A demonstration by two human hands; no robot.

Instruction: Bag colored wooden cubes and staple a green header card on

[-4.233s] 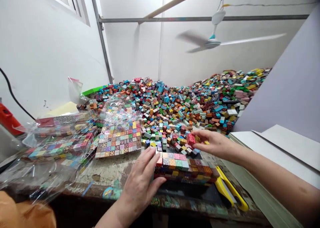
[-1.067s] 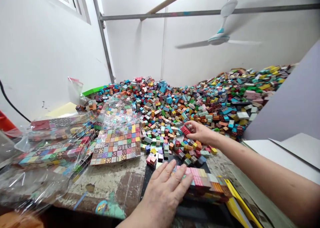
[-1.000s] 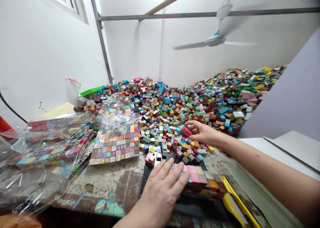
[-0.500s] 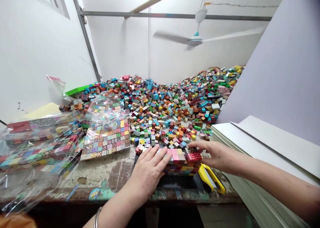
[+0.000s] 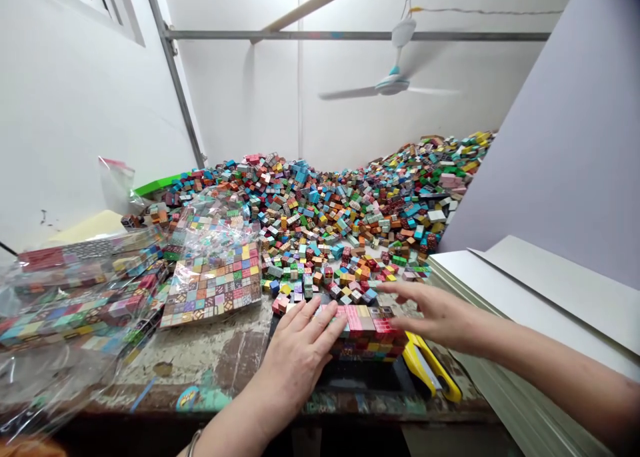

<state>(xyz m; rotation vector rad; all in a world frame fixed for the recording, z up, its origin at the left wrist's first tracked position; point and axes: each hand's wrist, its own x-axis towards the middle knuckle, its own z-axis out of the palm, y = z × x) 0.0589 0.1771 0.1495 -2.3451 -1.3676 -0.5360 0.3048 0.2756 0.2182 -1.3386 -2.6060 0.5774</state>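
Observation:
In front of me a stacked block of small patterned cubes (image 5: pixel 373 342) stands on a black tray (image 5: pixel 360 378). My left hand (image 5: pixel 300 343) lies flat over the left part of the stack, fingers stretched and close together. At the stack's right end hovers my right hand (image 5: pixel 430 313), thumb and fingers apart with nothing between them; its thumb is close to the red brick-patterned cubes on top. Loose cubes (image 5: pixel 350 290) lie just behind the stack. Whatever is under my left palm is hidden.
A big heap of colourful cubes (image 5: pixel 310 203) fills the back. Plastic-wrapped cube slabs (image 5: pixel 80 297) and a cube sheet (image 5: pixel 213 283) lie left. A yellow tool (image 5: pixel 430 367) sits right of the tray, beside stacked white boards (image 5: pixel 520 290). A ceiling fan (image 5: pixel 393 83) spins overhead.
My right hand has let go of the red brick-patterned cubes at the stack's right end, and its fingers have spread. My left hand stays on the stack. The view has shifted slightly.

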